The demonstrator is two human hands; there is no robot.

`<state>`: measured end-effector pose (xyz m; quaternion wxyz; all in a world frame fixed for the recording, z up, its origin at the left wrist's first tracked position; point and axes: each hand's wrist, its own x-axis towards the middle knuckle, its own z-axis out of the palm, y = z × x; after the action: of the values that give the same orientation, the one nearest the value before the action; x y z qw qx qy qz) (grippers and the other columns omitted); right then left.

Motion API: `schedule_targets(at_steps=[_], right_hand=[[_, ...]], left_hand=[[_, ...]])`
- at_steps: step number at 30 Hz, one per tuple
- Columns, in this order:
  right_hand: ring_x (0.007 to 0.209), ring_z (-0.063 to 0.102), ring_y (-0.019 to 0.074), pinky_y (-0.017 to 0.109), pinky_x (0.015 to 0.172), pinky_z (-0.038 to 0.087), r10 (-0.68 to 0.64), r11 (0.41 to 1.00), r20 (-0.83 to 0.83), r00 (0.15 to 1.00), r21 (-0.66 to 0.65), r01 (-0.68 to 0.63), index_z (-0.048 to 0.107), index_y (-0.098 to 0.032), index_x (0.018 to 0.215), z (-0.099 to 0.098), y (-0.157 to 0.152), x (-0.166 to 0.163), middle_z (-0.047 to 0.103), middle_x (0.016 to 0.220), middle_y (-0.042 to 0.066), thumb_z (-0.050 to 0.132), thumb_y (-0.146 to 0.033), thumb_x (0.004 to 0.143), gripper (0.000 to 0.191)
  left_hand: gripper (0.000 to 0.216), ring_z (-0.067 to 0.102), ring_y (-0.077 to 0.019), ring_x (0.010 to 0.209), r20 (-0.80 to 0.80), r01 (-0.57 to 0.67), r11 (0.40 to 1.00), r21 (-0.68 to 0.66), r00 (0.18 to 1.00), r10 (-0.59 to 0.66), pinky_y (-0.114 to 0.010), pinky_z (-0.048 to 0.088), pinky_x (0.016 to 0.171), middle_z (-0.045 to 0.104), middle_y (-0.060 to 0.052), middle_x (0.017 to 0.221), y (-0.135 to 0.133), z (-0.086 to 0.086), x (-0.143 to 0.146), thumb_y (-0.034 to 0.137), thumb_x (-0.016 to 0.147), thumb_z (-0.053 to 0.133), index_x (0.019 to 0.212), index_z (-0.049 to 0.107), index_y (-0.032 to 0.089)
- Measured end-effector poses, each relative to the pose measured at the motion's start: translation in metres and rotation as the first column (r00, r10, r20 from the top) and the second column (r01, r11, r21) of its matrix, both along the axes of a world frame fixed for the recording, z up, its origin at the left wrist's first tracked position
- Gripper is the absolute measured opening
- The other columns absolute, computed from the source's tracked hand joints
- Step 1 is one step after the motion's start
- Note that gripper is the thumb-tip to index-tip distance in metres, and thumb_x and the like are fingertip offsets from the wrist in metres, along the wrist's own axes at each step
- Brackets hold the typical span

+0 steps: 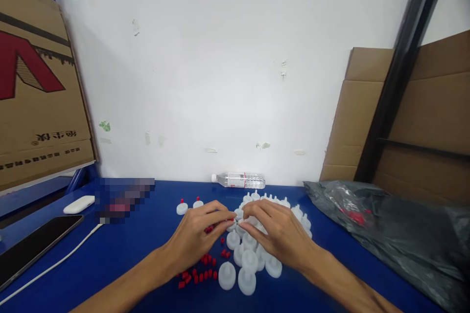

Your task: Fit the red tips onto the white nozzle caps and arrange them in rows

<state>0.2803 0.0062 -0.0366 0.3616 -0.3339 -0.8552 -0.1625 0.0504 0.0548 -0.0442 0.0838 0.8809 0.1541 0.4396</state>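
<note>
**Red cap [231, 219] lies at 3 o'clock of the left hand [208, 227]**

The left hand is nearer: its thumb and forefinger pinch the small red cap, directly above a white lid [231, 228]. The cap's long axis is too small to tell, and the lid's spout is hidden.

The right hand [277, 230] has the cap at 9 o'clock, just beyond its curled fingertips; whether these grasp anything cannot be told.

From the pinch, loose red caps [206, 275] lie at 7 o'clock, and a cluster of white lids [249, 260] stands at 5 o'clock, spouts up. At 10 o'clock, 2 capped lids [181, 209] stand apart.
</note>
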Motion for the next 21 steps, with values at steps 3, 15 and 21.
schedule_targets(at_steps=[3,15,21], right_hand=[[0.086,0.067,0.0192,0.032,0.073,0.053,-0.021,1.000,0.010,1.000,0.008,0.021,0.053,-0.021,0.103,0.0004,-0.0011,-0.0013,0.069,0.097,0.004,0.059,-0.027,0.100,0.008],[0.080,0.071,0.0166,0.026,0.061,0.053,-0.061,0.995,0.076,0.995,-0.075,0.067,0.051,-0.023,0.108,-0.0047,-0.0026,-0.0030,0.067,0.106,0.005,0.049,-0.030,0.105,0.008],[0.081,0.073,0.0175,0.029,0.065,0.059,-0.060,0.994,0.051,0.997,-0.083,0.064,0.052,-0.023,0.109,-0.0053,-0.0038,-0.0086,0.067,0.107,0.005,0.049,-0.028,0.105,0.007]], left_hand=[[0.020,0.069,-0.0142,0.083,0.012,0.042,0.999,-0.004,0.999,-0.042,-0.023,0.055,0.072,0.073,-0.007,0.096,-0.0030,-0.0010,0.0022,0.015,0.098,0.062,0.113,0.074,0.017],[0.021,0.069,-0.0139,0.079,0.006,0.033,0.999,0.012,0.999,-0.033,-0.023,0.056,0.069,0.072,-0.008,0.098,-0.0048,-0.0087,0.0006,0.016,0.099,0.061,0.116,0.072,0.020],[0.021,0.069,-0.0125,0.076,0.010,0.025,0.995,0.094,1.000,-0.026,-0.020,0.055,0.064,0.072,-0.007,0.098,-0.0056,-0.0084,0.0008,0.014,0.099,0.060,0.116,0.072,0.019]])
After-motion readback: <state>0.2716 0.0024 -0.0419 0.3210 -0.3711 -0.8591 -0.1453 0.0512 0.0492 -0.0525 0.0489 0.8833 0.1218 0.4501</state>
